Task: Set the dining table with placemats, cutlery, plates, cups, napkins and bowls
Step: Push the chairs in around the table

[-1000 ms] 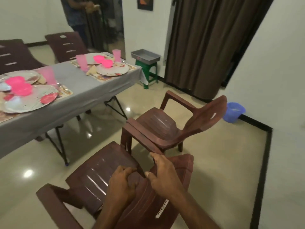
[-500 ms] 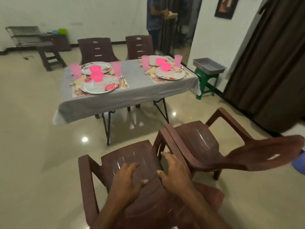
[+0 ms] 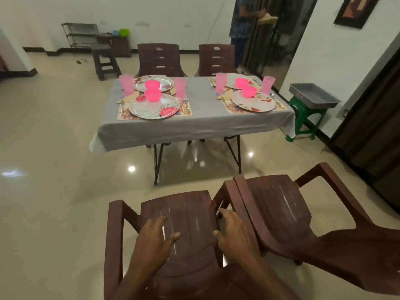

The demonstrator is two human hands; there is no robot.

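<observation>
The dining table (image 3: 199, 124), under a grey cloth, stands ahead of me. It carries floral placemats (image 3: 188, 110), steel plates (image 3: 151, 109), a flowered plate (image 3: 257, 103), pink bowls (image 3: 152, 95), pink cups (image 3: 126, 83), folded napkins (image 3: 129, 96) and cutlery (image 3: 185, 102). Below me is a brown plastic chair (image 3: 186, 213). My left hand (image 3: 151, 241) lies on it with fingers stretched and thumb out. My right hand (image 3: 233, 234) rests by the seat's right edge, fingers loosely spread. Neither hand holds anything.
A second brown chair (image 3: 279, 204) touches the first on its right. Two more chairs (image 3: 159, 59) stand behind the table. A green stool with a grey tray (image 3: 313, 97) is right of the table, dark curtains (image 3: 372, 126) beyond. A person (image 3: 242, 24) stands at the back.
My view has swung left and up from the chairs to face the table. Both hands let go of the chair's back edge and now lie flatter on the chair.
</observation>
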